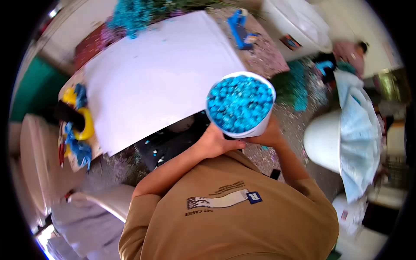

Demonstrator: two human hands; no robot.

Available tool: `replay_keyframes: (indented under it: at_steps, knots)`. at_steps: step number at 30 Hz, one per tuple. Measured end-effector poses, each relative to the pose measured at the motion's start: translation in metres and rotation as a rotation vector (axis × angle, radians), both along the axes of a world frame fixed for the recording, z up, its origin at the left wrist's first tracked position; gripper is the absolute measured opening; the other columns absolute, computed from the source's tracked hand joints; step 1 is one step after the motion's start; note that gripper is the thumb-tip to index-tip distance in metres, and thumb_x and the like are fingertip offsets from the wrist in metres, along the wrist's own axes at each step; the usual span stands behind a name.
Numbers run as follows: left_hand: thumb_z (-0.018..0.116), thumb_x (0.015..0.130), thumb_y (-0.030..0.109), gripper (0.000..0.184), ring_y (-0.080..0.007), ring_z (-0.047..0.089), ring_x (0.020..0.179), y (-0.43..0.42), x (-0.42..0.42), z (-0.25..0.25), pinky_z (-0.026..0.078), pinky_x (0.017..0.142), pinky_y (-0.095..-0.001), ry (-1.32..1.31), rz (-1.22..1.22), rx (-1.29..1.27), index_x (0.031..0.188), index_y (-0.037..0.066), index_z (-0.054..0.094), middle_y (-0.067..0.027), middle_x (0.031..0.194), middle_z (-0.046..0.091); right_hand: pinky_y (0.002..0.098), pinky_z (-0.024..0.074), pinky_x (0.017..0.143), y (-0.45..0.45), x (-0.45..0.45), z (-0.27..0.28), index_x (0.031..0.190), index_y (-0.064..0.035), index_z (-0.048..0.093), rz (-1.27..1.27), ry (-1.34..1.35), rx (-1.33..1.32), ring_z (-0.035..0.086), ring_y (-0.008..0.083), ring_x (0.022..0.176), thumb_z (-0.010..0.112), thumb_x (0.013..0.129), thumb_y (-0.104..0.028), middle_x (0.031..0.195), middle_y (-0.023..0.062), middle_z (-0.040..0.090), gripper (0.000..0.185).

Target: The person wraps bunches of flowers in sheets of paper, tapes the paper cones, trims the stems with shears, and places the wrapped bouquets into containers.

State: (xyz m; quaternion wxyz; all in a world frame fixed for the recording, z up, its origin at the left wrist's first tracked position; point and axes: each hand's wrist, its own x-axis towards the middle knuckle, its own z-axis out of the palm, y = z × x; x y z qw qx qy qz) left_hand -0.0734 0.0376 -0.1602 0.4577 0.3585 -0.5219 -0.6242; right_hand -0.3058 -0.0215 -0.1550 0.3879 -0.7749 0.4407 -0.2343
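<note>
Both of my hands hold a white round tub (pixel 260 130) filled with small bright blue flower heads or beads (pixel 239 103), close in front of my chest. My left hand (pixel 213 142) is wrapped round its lower left side, the thumb near the base. On the lower right side my right hand (pixel 269 133) grips it, its fingers partly hidden by the tub. The tub overlaps the near right corner of a large white board (pixel 156 78) lying on the table.
Yellow and blue tape rolls (pixel 84 123) lie at the table's left edge, a blue tape dispenser (pixel 239 29) at the back right. Blue dried flowers (pixel 132 17) are at the back. Big white bins (pixel 323 141) stand right. A person (pixel 350 56) is farther off.
</note>
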Motion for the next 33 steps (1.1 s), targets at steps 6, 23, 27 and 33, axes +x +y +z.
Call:
replay_keyframes:
  at_steps: [6, 23, 27, 33]
  knots:
    - [0.089, 0.065, -0.005, 0.113, -0.0267, 0.043, 0.138, -0.012, 0.012, -0.011, 0.039, 0.116, -0.0417, 0.296, 0.384, -0.072, 0.156, 0.004, 0.022, -0.0123, 0.145, 0.046, 0.0384, 0.0479, 0.101, -0.061, 0.111, 0.100, 0.140, 0.0025, 0.048, 0.368, -0.323, 0.134, 0.061, 0.0243, 0.113, 0.089, 0.073, -0.025, 0.129, 0.0132, 0.061, 0.083]
    - [0.072, 0.090, 0.035, 0.051, -0.0267, 0.068, 0.102, 0.280, 0.362, 0.358, 0.056, 0.091, -0.0401, -0.139, 1.501, -0.894, 0.128, 0.002, 0.061, -0.0129, 0.111, 0.069, 0.0269, 0.0501, 0.077, -0.152, 0.223, 0.097, 0.146, -0.0002, 0.048, 0.723, -0.070, 0.248, 0.070, 0.0158, 0.092, 0.072, 0.096, -0.043, 0.115, 0.0116, 0.070, 0.070]
    - [0.077, 0.084, 0.037, 0.061, -0.0305, 0.067, 0.103, 0.425, 0.370, 0.389, 0.057, 0.092, -0.0427, -0.777, 1.990, -0.833, 0.129, 0.000, 0.059, -0.0157, 0.115, 0.068, 0.0257, 0.0501, 0.071, -0.153, 0.212, 0.055, 0.141, 0.0027, 0.051, 0.693, 0.098, 0.390, 0.070, 0.0143, 0.085, 0.077, 0.093, -0.035, 0.102, 0.0095, 0.073, 0.066]
    - [0.085, 0.076, 0.040, 0.077, -0.0361, 0.067, 0.105, 0.577, 0.358, 0.349, 0.057, 0.092, -0.0467, -1.973, 2.416, -0.115, 0.132, -0.004, 0.055, -0.0198, 0.121, 0.065, 0.0245, 0.0500, 0.062, -0.130, 0.232, 0.038, 0.135, -0.0024, 0.059, 0.778, 0.278, 0.306, 0.068, 0.0101, 0.076, 0.075, 0.093, -0.025, 0.089, 0.0046, 0.071, 0.051]
